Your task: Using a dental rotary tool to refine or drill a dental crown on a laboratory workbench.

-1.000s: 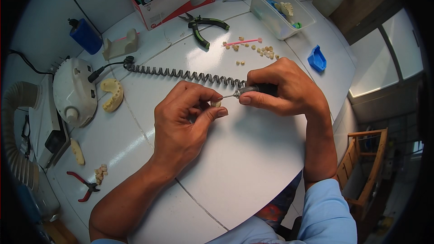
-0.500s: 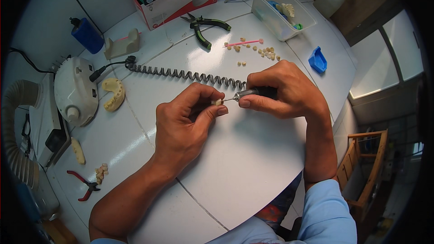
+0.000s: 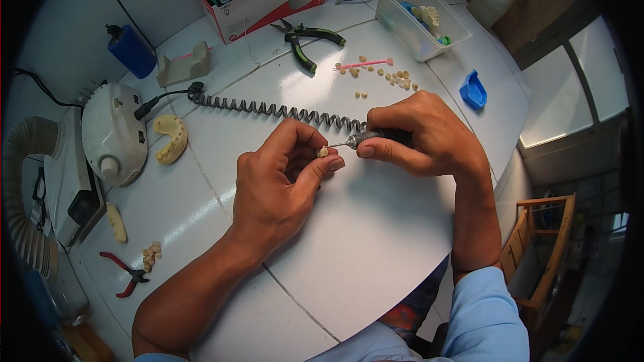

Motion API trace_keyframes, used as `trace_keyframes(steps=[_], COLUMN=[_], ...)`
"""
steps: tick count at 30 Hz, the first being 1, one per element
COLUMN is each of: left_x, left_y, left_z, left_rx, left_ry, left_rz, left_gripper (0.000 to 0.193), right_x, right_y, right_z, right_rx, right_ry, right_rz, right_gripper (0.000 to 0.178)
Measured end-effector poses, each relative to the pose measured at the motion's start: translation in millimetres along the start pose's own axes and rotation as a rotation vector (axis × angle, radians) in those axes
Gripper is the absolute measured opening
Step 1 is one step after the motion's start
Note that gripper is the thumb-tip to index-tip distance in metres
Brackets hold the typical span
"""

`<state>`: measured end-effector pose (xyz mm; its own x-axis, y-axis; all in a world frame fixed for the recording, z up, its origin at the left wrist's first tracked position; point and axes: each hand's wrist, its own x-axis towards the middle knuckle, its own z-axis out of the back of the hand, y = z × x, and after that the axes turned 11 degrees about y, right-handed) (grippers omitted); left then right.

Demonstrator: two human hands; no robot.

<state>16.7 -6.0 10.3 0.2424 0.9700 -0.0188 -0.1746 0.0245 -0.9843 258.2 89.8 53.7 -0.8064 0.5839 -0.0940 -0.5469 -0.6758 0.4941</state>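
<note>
Little has shifted: left hand (image 3: pixel 278 184) pinches a small tooth (image 3: pixel 323 152); right hand (image 3: pixel 429 137) (grip clamped) holds the handpiece (image 3: pixel 373 137).

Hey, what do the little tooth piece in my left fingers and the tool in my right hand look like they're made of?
The small tooth piece, pinched in the left hand, looks like cream, matt resin or ceramic; which one cannot be told. The handpiece in the right hand shows a grey, ridged front that glints like metal and a dark body. Its coiled cord looks like dark plastic or rubber.
</note>
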Motion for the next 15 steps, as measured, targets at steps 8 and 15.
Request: trace_keyframes(steps=[8, 15], left_x=[-0.2, 0.9], left_y=[-2.8, -0.3], left_z=[2.7, 2.4], left_rx=[0.061, 0.053], left_ry=[0.013, 0.014], left_rz=[0.013, 0.029], left_gripper=[0.015, 0.017], right_x=[0.5, 0.3], right_y=[-0.4, 2.3], right_z=[-2.9, -0.5], right_rx=[-0.034, -0.031], right_ry=[-0.018, 0.005], right_rz=[0.013, -0.012], right_gripper=[0.055, 0.056])
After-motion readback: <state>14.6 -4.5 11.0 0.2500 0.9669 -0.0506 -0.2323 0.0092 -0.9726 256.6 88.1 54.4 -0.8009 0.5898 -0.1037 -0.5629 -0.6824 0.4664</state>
